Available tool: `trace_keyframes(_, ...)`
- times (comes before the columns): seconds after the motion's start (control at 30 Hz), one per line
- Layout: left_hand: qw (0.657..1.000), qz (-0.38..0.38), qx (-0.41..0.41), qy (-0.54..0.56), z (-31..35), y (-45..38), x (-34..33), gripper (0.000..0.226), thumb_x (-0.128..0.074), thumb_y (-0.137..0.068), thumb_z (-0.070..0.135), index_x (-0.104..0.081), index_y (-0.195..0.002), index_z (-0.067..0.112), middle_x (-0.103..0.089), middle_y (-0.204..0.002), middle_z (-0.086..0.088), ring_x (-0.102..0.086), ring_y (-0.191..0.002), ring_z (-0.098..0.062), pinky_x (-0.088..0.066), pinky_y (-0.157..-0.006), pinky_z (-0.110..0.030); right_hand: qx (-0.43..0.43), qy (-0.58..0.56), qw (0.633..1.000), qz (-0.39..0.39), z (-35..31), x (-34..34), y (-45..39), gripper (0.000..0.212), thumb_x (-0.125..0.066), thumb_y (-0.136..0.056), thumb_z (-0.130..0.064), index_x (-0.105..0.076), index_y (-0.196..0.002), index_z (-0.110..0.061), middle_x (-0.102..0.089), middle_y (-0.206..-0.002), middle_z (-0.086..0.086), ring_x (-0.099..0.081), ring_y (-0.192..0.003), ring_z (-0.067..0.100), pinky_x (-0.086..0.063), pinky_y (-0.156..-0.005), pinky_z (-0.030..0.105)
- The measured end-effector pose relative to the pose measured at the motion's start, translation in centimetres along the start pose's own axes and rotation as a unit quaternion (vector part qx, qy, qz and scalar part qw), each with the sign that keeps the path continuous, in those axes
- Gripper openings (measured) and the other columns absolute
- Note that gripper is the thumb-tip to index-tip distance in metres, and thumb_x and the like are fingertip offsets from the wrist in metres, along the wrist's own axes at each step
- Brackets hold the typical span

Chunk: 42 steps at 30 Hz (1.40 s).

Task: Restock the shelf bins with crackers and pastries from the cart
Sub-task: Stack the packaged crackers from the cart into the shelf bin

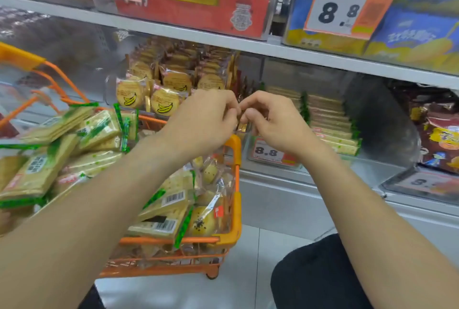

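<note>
Head: curled fingertips on packet.

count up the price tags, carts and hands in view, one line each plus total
price tags: 5
orange cart: 1
hands: 2, left hand and right hand
total: 8

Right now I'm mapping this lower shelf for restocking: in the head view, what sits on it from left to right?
Banana-print round biscuits → green-edged crackers standing in a row → dark red snack bags.
</note>
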<state>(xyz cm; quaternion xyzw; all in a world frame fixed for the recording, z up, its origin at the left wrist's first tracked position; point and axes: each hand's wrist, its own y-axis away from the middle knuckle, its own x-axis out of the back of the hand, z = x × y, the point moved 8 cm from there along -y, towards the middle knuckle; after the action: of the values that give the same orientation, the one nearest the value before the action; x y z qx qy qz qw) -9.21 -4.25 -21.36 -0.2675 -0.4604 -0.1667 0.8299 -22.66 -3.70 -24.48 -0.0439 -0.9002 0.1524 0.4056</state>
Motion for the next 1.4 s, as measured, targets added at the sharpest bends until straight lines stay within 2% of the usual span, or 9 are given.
trace_keyframes(0.13,0.997,-0.009,0.069,-0.019,-6.3,4.4,3.9,0.014,-0.055,-0.095,0.031,-0.068,-0.098,0.028,-0.067,-0.077,0.01,-0.06,-0.067,-0.008,-0.047,-0.062,-0.027,0.056,-0.022,0.998,-0.028,-4.5,-4.2,-0.7,0.014,-0.056,-0.1,-0.015,-0.069,-0.104,-0.019,-0.068,-0.079,-0.01,-0.063,-0.072,0.004,-0.048,-0.067,0.019)
trace_keyframes(0.3,0.989,-0.038,0.114,-0.082,-11.8,7.9,6.5,0.018,-0.058,-0.092,0.039,-0.07,-0.098,0.027,-0.066,-0.077,0.007,-0.058,-0.07,-0.01,-0.04,-0.061,-0.03,0.052,-0.121,0.966,-0.221,-8.2,-10.5,0.2,0.025,-0.075,-0.089,-0.035,-0.071,-0.105,-0.015,-0.072,-0.087,-0.005,-0.067,-0.079,0.008,-0.052,-0.071,0.025)
trace_keyframes(0.43,0.975,-0.167,0.131,-0.061,-13.3,10.5,6.1,0.033,-0.058,-0.088,0.033,-0.063,-0.12,0.042,-0.06,-0.117,0.012,-0.055,-0.097,-0.009,-0.037,-0.073,-0.021,0.073,-0.087,0.927,-0.357,-9.7,-12.6,1.4,0.053,-0.083,-0.071,-0.046,-0.068,-0.116,-0.024,-0.067,-0.111,-0.007,-0.063,-0.101,0.015,-0.052,-0.087,0.036)
trace_keyframes(0.57,0.934,-0.334,0.114,-0.061,-12.9,13.3,3.5,0.077,-0.06,-0.086,0.012,-0.031,-0.141,0.059,-0.016,-0.159,0.017,-0.01,-0.148,-0.008,-0.019,-0.118,-0.036,0.075,-0.027,0.895,-0.438,-9.8,-12.8,1.7,0.076,-0.092,-0.055,-0.044,-0.062,-0.124,-0.036,-0.057,-0.125,-0.014,-0.055,-0.112,0.004,-0.046,-0.091,0.021)
trace_keyframes(0.7,0.931,-0.341,0.096,-0.09,-12.7,13.1,1.8,0.088,-0.065,-0.084,0.017,-0.019,-0.145,0.06,0.008,-0.161,0.024,0.013,-0.15,-0.008,-0.011,-0.121,-0.044,0.08,0.008,0.876,-0.475,-9.4,-12.9,1.8,0.081,-0.096,-0.057,-0.039,-0.057,-0.129,-0.039,-0.053,-0.125,-0.018,-0.051,-0.111,0.0,-0.045,-0.089,0.015)
trace_keyframes(0.93,0.962,-0.256,0.09,-0.034,-13.3,11.5,2.6,0.064,-0.081,-0.076,0.037,-0.038,-0.121,0.054,-0.039,-0.134,0.018,-0.03,-0.134,-0.01,-0.034,-0.105,-0.035,0.064,-0.06,0.904,-0.418,-7.6,-10.7,0.5,0.048,-0.085,-0.078,-0.013,-0.067,-0.121,-0.023,-0.067,-0.123,-0.012,-0.061,-0.118,0.01,-0.048,-0.104,0.04)
trace_keyframes(1.03,0.983,-0.151,0.101,-0.004,-13.5,10.4,4.4,0.062,-0.082,-0.068,0.049,-0.045,-0.119,0.044,-0.049,-0.122,0.02,-0.05,-0.113,-0.006,-0.037,-0.087,-0.026,0.063,-0.099,0.921,-0.37,-6.6,-8.7,-0.2,0.037,-0.083,-0.079,-0.02,-0.072,-0.114,-0.016,-0.072,-0.117,-0.002,-0.066,-0.114,0.018,-0.05,-0.101,0.043)
trace_keyframes(1.17,0.979,-0.002,0.133,0.156,-13.6,9.2,6.1,0.07,-0.076,-0.061,0.068,-0.054,-0.118,0.033,-0.061,-0.114,0.019,-0.056,-0.11,0.009,-0.04,-0.093,-0.013,0.049,-0.227,0.929,-0.29,-5.0,-6.0,-1.1,0.028,-0.075,-0.079,-0.022,-0.074,-0.102,-0.008,-0.071,-0.107,0.021,-0.064,-0.101,0.049,-0.054,-0.088,0.058)
trace_keyframes(1.4,0.958,0.12,0.218,0.144,-12.5,8.4,5.4,0.064,-0.073,-0.056,0.065,-0.056,-0.107,0.031,-0.055,-0.093,0.019,-0.054,-0.084,0.015,-0.039,-0.066,-0.008,-0.176,-0.409,0.892,-0.072,-0.2,-3.4,-2.3,0.037,-0.06,-0.097,-0.044,-0.069,-0.085,-0.009,-0.062,-0.078,0.013,-0.053,-0.052,0.02,-0.039,-0.048,0.028)
